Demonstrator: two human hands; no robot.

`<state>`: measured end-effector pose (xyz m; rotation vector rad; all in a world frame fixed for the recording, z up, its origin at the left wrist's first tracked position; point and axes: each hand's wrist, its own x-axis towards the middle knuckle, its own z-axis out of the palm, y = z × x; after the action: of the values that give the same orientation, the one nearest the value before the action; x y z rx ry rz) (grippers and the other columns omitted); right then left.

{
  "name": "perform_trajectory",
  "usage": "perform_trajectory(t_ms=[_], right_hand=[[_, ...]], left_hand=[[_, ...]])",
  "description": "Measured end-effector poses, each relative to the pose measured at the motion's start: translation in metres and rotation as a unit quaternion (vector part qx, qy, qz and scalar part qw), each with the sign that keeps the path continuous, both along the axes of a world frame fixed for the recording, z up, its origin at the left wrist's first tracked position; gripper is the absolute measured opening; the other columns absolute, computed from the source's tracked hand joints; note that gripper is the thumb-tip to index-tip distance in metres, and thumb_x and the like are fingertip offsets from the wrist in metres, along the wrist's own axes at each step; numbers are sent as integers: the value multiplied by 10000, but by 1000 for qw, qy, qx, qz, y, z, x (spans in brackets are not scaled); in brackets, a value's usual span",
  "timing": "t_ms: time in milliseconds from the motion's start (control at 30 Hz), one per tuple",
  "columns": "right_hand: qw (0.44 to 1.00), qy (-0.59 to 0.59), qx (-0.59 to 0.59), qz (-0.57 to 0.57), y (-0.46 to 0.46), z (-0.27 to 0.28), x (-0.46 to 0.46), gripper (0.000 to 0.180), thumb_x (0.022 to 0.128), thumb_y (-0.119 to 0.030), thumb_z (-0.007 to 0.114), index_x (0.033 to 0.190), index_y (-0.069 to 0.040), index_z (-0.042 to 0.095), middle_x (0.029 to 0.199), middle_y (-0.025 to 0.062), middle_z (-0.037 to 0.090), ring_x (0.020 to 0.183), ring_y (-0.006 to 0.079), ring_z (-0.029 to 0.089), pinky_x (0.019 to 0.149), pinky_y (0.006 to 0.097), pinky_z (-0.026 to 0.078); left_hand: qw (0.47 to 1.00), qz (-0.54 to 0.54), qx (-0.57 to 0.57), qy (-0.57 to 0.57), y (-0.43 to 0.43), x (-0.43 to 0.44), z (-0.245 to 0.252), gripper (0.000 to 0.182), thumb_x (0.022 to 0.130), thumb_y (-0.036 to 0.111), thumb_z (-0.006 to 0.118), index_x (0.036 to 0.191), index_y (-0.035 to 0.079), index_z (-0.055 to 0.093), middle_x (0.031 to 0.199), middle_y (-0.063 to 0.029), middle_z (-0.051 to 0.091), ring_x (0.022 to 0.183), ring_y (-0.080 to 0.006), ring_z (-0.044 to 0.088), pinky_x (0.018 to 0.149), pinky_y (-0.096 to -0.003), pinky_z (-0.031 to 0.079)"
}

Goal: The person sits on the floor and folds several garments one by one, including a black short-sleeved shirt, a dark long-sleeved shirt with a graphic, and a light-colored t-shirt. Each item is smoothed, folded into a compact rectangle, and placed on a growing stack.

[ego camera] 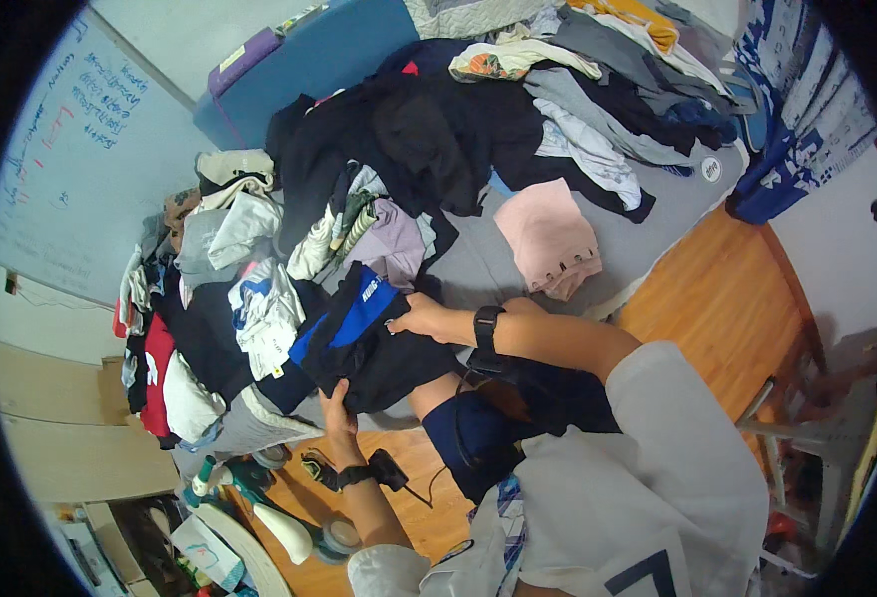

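A black garment with a bright blue panel (386, 369) hangs between my two hands over the front of the bed. My left hand (339, 414) grips its lower left edge, thumb on top. With bent fingers, my right hand (422, 317) pinches the opposite edge; some of those fingertips are hidden by the cloth. White printed writing runs along the blue panel. Just beyond lie a crumpled white printed garment (267, 313) and a mauve garment (390, 242). A folded pink garment (548, 235) rests on the grey bed sheet (476, 261), past my right hand.
Dark clothes (423, 134) heap across the bed, with stacked clothes (229, 231) at the left. A blue bolster (319, 67) and whiteboard (87, 142) border it. A green and white fan (270, 515) stands on the wooden floor (692, 283). A stool (804, 448) is at right.
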<state>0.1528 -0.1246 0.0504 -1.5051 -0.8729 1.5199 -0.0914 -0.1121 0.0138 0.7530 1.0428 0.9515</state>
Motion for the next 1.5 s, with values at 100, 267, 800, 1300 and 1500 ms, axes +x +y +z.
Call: perform_trajectory(t_ms=[100, 267, 800, 1300, 1500], right_hand=[[993, -116, -1, 32, -5, 2, -8, 379, 651, -187, 639, 939, 28, 517, 887, 164, 558, 827, 268, 525, 729, 333, 402], [956, -278, 82, 33, -21, 3, -28, 511, 668, -207, 605, 1070, 37, 404, 988, 249, 472, 884, 387, 495, 758, 410, 409], [866, -361, 308, 160, -58, 23, -67, 430, 648, -18, 526, 1075, -49, 482, 929, 223, 417, 757, 361, 528, 633, 399, 459], [856, -228, 403, 230, -89, 62, -102, 424, 627, -42, 552, 1046, -78, 499, 933, 160, 499, 768, 322, 550, 647, 377, 453], [860, -111, 437, 240, -127, 105, -108, 412, 617, 1, 512, 1027, -40, 522, 936, 167, 532, 806, 321, 553, 704, 368, 449]], left_hand=[[1000, 6, -7, 9, -10, -4, -11, 521, 709, 59, 583, 1178, 28, 358, 1089, -93, 479, 960, -234, 497, 811, -337, 426], [997, 36, -65, -11, -23, -16, -50, 418, 731, 96, 569, 1111, 18, 414, 1023, -89, 516, 903, -225, 527, 777, -340, 452], [978, 59, -180, -89, -32, -32, -95, 341, 810, 265, 480, 1095, 78, 474, 1068, -47, 530, 942, -197, 520, 803, -324, 438], [988, 72, -108, -81, -63, -27, -45, 343, 832, 226, 452, 1128, 54, 441, 1108, -58, 506, 976, -185, 502, 810, -321, 437], [991, 83, -66, -75, -93, -51, -18, 352, 828, 223, 459, 1135, 53, 431, 1113, -63, 500, 985, -190, 496, 815, -329, 434]])
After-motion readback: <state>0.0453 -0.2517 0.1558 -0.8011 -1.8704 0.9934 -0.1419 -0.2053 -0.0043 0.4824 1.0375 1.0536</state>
